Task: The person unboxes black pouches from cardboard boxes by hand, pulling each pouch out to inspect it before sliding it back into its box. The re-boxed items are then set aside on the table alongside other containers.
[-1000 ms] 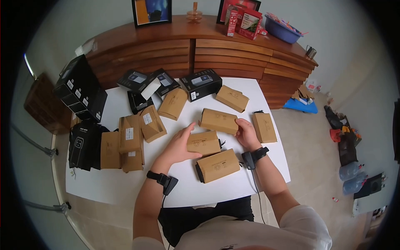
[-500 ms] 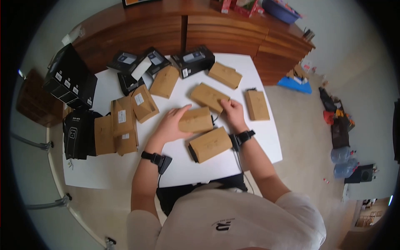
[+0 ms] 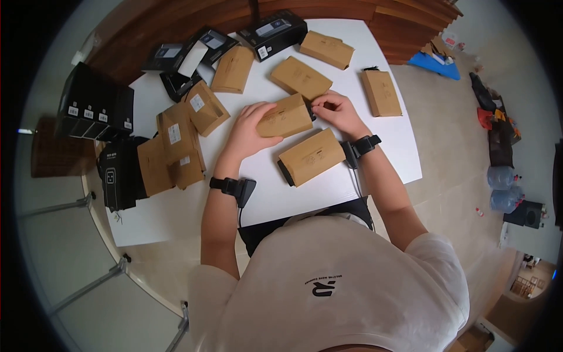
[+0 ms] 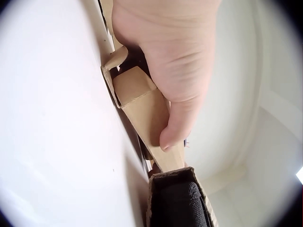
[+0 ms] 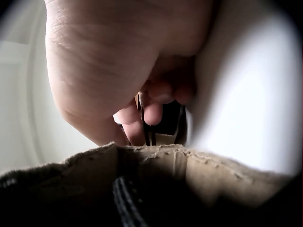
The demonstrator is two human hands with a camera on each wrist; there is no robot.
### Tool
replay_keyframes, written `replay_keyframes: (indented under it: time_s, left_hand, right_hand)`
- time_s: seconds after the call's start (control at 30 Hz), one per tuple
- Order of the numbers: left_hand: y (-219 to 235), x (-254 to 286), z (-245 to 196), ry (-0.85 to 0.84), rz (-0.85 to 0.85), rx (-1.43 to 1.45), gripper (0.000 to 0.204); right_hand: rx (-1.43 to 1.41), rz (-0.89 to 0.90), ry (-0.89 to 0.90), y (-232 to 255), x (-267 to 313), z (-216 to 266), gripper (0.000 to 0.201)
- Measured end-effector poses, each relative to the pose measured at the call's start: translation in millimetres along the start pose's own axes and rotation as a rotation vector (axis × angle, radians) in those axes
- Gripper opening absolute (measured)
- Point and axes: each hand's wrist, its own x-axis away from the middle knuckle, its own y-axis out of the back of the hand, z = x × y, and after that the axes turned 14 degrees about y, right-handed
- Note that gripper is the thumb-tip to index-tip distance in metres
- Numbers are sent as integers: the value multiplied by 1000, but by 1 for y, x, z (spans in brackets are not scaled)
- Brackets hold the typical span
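Note:
In the head view my left hand [image 3: 245, 134] grips a small brown cardboard box [image 3: 285, 117], thumb along its near side. The left wrist view shows the thumb pressed on the box's side [image 4: 144, 106]. At the box's right end, my right hand [image 3: 345, 114] pinches a black cord, its fingers curled. Thin dark strands run between the fingertips [image 5: 153, 114] in the right wrist view. Just nearer to me lies another cardboard box [image 3: 312, 156], with black fabric [image 4: 177, 203] in its open end. Another brown box [image 3: 301, 78] lies right behind the held one.
More brown boxes stand on the white table [image 3: 246, 199], including one at the right [image 3: 382, 94] and a stack at the left [image 3: 173, 138]. Black printed boxes [image 3: 272, 34] line the back. Tall black boxes [image 3: 97, 102] and a black bag [image 3: 120, 173] stand far left.
My right hand has let go of the box behind and moved to the cord end of the box in my left hand. The head view has tilted downward.

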Motion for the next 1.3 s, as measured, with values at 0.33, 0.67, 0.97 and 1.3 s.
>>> replay_keyframes:
  time_s: [0.33, 0.67, 0.97, 1.3]
  left_hand:
    - [-1, -4, 1, 1, -21, -44, 75]
    - [-7, -2, 10, 34, -27, -15, 72]
    - [-11, 0, 15, -51, -52, -69, 70]
    - [-10, 1, 15, -45, -47, -35, 70]
  right_hand:
    - [-56, 120, -34, 5, -2, 13, 47]
    - [-20, 184, -57, 2, -3, 0, 51]
    - [-86, 236, 41, 6, -6, -11, 37]
    - [4, 286, 83, 10, -9, -20, 44]
